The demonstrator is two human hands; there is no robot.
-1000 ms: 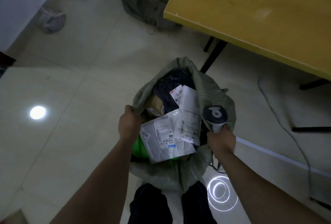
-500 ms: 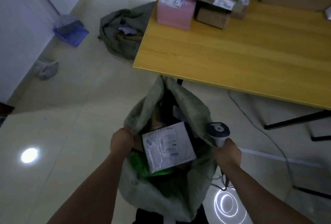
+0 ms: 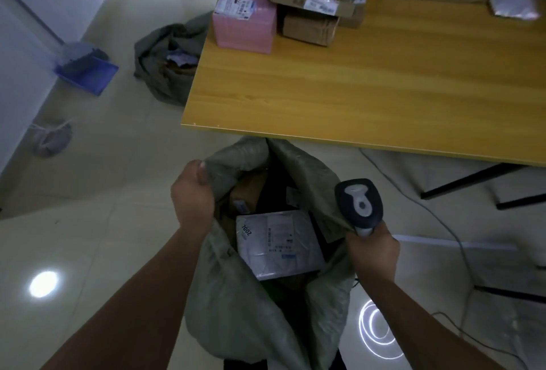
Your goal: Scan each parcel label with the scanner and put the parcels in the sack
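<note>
Where the frame's lower centre opens up, a grey-green sack (image 3: 236,304) of crinkled woven plastic stands on glossy pale tiles, its mouth held wide. On top inside lies a flat white parcel (image 3: 280,244) in shiny film, label up, with "7002" printed at its left end. A brown cardboard box (image 3: 248,192) sits deeper beside it.

At upper right, the yellow wood-grain table (image 3: 369,83) overhangs the sack's far rim with its near edge. A pink box (image 3: 245,27) with a white label, stacked cardboard boxes (image 3: 310,25) and a silvery mailer (image 3: 514,4) are on it. At upper left a second sack (image 3: 165,56) slumps on the floor near a blue tray (image 3: 88,74). A thin cable (image 3: 437,222) trails across the tiles at right.

The left hand (image 3: 192,195) is clenched on the sack's left rim. The right hand (image 3: 373,254) grasps the handle of the dark scanner (image 3: 359,204), its pale-topped head upright, just beside the right rim. The white parcel lies between the two hands, below them, touching neither.
</note>
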